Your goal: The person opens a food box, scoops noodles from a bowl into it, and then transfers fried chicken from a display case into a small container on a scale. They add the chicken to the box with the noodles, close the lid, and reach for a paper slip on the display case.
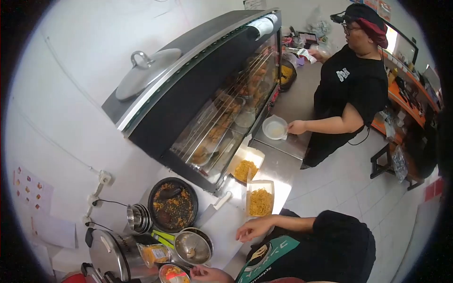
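My right hand (255,228) hangs over the counter's front edge, fingers apart and empty, just below a paper box of noodles (261,200). A second box of noodles (246,170) stands behind it against the glass warmer. Low in the view, my left hand (207,273) is beside a bowl of orange and red food (173,273); its fingers are curled and partly cut off by the frame edge, so what they hold cannot be made out. Metal bowls (192,246) sit just above it.
A black pan with food scraps (172,204) lies left of the counter (226,236). Beyond are a large pot (109,254), stacked steel bowls (137,218) and a food warmer (188,94). A co-worker (351,89) touches a white bowl (274,128).
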A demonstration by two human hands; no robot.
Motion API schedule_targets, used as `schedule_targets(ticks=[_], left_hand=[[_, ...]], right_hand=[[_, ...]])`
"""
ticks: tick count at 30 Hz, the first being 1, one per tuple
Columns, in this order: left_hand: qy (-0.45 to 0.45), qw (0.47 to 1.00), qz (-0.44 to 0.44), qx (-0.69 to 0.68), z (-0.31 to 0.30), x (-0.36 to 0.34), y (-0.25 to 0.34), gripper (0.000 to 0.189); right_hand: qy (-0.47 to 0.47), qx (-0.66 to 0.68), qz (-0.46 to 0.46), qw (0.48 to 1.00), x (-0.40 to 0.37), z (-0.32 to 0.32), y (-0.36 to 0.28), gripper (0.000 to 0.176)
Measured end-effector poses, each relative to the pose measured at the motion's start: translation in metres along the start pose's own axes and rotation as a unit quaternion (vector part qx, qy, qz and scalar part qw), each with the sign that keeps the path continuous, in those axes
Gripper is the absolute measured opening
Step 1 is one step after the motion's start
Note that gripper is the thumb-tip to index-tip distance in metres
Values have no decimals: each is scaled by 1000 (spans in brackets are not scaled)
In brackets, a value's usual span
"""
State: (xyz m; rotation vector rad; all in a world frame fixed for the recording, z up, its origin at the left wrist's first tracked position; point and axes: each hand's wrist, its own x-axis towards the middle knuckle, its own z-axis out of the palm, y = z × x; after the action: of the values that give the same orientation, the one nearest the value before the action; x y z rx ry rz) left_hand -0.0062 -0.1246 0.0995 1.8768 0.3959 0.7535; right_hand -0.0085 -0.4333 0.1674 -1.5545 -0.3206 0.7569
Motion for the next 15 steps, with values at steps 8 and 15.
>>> schedule_targets(ticks=[8, 15], left_hand=[[-153, 962, 125, -189, 134, -34, 183, 29], [-215, 933, 198, -209, 250, -132, 280, 34]], right_hand=[[77, -89, -22, 993, -88, -76, 35, 46], [92, -125, -85, 984, -171, -163, 85, 46]])
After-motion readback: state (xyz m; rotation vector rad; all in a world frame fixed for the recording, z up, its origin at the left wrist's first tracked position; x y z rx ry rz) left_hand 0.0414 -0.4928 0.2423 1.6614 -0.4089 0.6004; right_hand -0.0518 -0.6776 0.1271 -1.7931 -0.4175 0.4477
